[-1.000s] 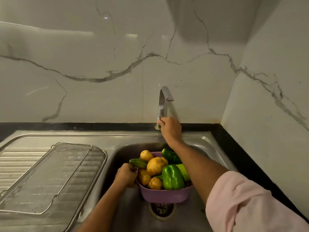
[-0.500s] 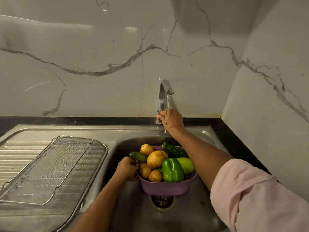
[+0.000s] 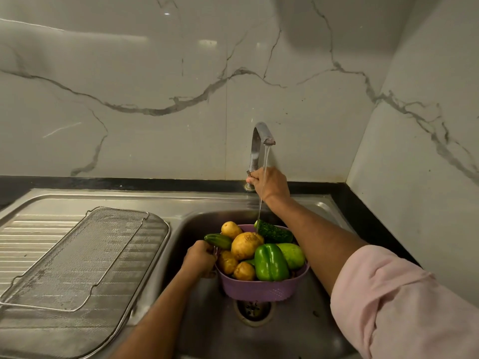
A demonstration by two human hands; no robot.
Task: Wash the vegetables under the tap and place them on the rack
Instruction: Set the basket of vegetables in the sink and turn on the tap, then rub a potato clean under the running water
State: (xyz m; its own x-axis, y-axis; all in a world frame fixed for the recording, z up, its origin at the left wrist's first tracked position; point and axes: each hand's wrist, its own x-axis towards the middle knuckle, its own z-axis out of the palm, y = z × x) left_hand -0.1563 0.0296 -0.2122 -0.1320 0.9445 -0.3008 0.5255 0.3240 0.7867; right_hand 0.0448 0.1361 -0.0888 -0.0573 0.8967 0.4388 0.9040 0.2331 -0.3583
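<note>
The tap is now running where a second ago it was dry, your right hand gripping its handle, while your left hand is holding the vegetables in the purple basket under the stream, inside the sink, so washing is starting.

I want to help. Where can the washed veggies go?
The mesh rack left of the sink is bare. The ribbed drainboard beside it is free too. The purple basket is piled full, with both hands there.

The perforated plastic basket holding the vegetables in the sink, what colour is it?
The perforated plastic basket is purple (lilac), seen best in the head view.
</note>
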